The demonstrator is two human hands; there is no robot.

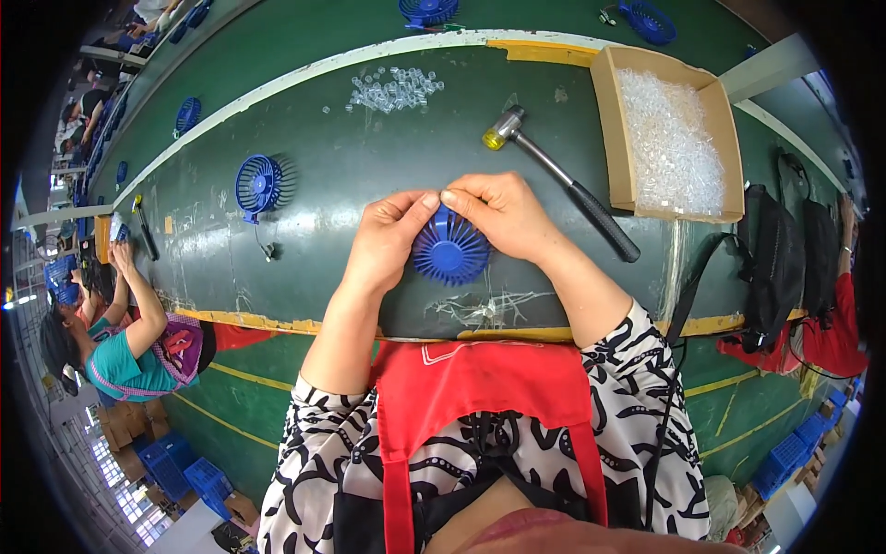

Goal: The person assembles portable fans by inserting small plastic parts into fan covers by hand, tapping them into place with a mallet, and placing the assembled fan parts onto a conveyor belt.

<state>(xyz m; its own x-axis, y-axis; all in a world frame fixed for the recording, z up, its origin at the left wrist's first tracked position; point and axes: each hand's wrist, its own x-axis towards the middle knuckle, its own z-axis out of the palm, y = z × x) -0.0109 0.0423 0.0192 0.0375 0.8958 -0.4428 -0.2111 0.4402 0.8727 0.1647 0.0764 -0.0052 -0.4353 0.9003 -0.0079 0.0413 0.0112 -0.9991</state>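
Note:
A round blue fan grille (451,251) with radial ribs lies on the green bench in front of me. My left hand (392,231) and my right hand (503,212) meet at its far edge. Thumb and forefinger of each are pinched together, the tips almost touching; whatever small part sits between them is hidden. A second blue fan piece (257,185), with a thin wire and small connector trailing from it, rests to the left. Beyond my right hand lies a mallet (563,175) with a metal head, a yellow face and a black grip.
Small clear plastic pieces (397,90) lie in a loose pile at the back. An open cardboard box (623,138) full of similar pieces stands at the right, near black bags (780,258). More blue fans (187,116) sit along the far strip. Co-workers sit at both sides.

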